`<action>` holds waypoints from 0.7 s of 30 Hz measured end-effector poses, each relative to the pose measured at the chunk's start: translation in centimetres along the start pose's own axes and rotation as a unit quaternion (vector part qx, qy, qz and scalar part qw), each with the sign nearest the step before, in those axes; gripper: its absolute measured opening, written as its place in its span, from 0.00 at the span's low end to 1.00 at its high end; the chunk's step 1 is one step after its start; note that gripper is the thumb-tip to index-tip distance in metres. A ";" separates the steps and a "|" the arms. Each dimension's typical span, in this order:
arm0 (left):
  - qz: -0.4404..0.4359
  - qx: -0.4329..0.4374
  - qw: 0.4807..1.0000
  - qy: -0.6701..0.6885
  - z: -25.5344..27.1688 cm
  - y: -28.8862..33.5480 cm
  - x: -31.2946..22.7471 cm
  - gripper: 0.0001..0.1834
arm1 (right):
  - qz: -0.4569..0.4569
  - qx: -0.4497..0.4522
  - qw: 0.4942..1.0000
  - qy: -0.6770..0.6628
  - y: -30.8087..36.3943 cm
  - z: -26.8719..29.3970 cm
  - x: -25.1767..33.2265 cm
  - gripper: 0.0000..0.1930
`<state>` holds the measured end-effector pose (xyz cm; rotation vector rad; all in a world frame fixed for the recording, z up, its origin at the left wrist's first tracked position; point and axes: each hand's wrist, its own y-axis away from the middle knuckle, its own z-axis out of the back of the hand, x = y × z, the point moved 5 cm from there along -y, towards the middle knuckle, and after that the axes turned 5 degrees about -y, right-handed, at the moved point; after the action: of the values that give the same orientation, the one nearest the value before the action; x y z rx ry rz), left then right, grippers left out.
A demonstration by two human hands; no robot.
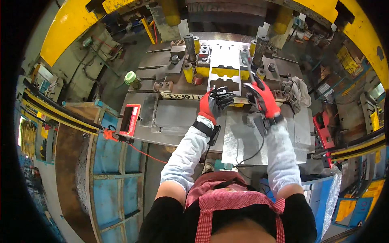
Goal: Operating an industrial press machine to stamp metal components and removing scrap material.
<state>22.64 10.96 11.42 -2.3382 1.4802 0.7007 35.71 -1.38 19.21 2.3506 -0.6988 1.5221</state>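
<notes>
My left hand [214, 102], in a red and black glove, is at the front edge of the press die [190, 87]. Its black fingers stretch toward the right, apart, with nothing visible in them. Opposite it, my right hand [264, 97] wears a matching glove, its thumb and fingers spread. A thin dark shape rises past its fingertips; I cannot tell whether it is a finger, a tool or part of the die. Between and beyond both hands lies a bright metal plate [225, 60] with cut-outs. Black wrist bands sit over my pale sleeves, with a cable running from the right one.
Flat metal sheets [178, 115] are stacked left of my hands; another sheet [243, 141] lies below them. Dark guide posts [259, 50] stand on the die. A grey rag [298, 93] hangs at right, near a red control box [324, 131]. The yellow press frame [73, 30] arches overhead.
</notes>
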 end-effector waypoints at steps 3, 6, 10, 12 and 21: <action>-0.009 0.006 1.000 -0.010 -1.0 0.1 0.4 0.26 | 0.067 -0.026 0.994 0.082 7.4 4.4 -0.8 0.25; -0.002 -0.032 0.999 -0.044 -1.4 0.3 -0.1 0.25 | 0.014 -0.126 0.991 0.053 15.3 10.6 -5.1 0.27; -0.014 -0.005 1.000 -0.024 -1.8 -0.1 0.0 0.23 | -0.057 -0.232 0.969 0.060 23.3 18.1 -10.4 0.22; -0.011 -0.068 0.997 -0.036 -1.6 0.1 0.1 0.23 | -0.069 -0.230 0.971 0.002 24.5 19.2 -11.3 0.18; -0.040 -0.147 0.983 -0.101 -1.2 0.2 -0.4 0.23 | -0.088 -0.214 0.959 -0.161 25.0 21.6 -13.3 0.26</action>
<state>22.59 10.57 12.68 -2.4302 1.2611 1.1664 35.13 -29.13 -3.09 2.2616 -0.7723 0.8201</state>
